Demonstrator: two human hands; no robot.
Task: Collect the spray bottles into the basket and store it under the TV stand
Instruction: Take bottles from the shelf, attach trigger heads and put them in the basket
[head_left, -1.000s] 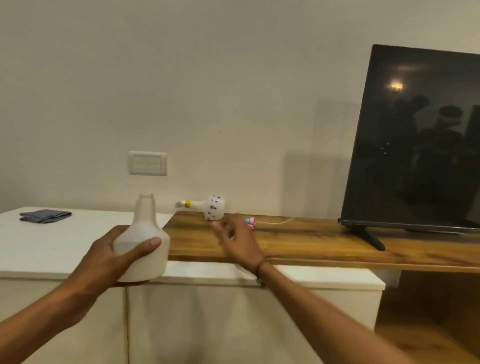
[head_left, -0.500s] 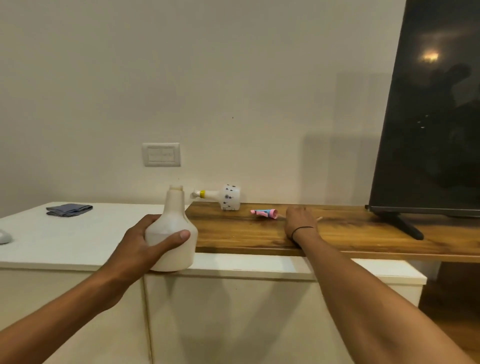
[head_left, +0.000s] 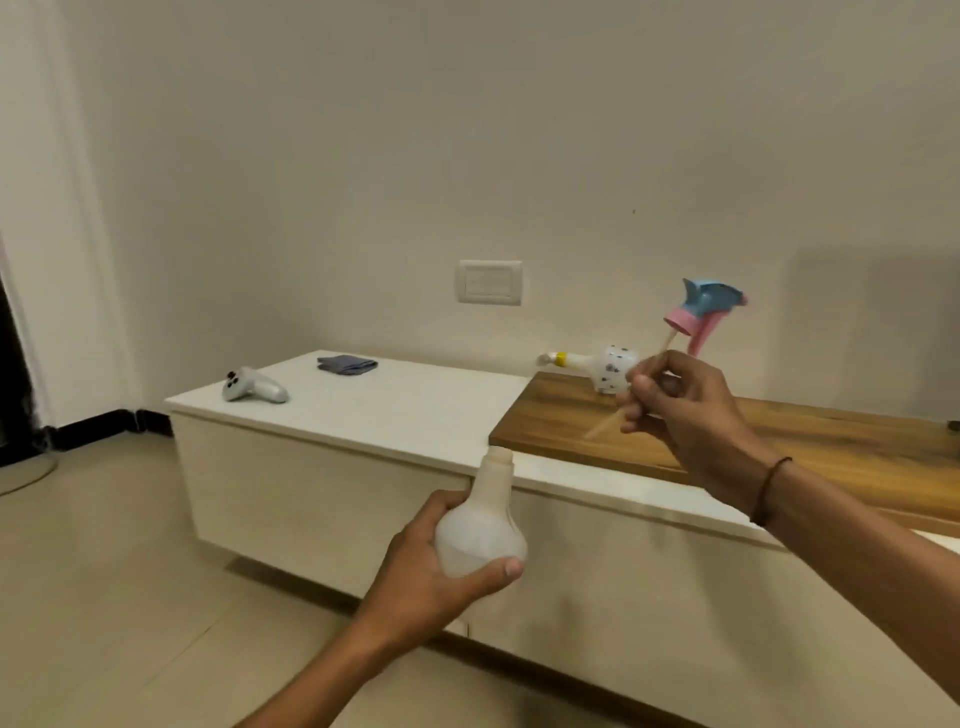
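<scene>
My left hand (head_left: 426, 566) grips a white, capless spray bottle (head_left: 480, 525) by its round body, held upright in front of the white cabinet. My right hand (head_left: 685, 410) pinches the thin dip tube of a pink and blue spray nozzle (head_left: 704, 309), which points up above the wooden TV stand top (head_left: 810, 441). A second small white spray bottle with dark dots and a yellow collar (head_left: 597, 366) lies on its side on the wood, just behind my right hand. No basket is in view.
A white low cabinet (head_left: 374, 410) carries a white game controller (head_left: 252, 387) and a folded grey cloth (head_left: 346, 364). A wall switch plate (head_left: 489, 281) sits above it. Beige tiled floor (head_left: 104, 597) spreads to the left.
My right hand has lifted the pink and blue nozzle off the wood by its tube. My left hand has carried the bottle lower and off the cabinet. The view has swung left, losing the TV.
</scene>
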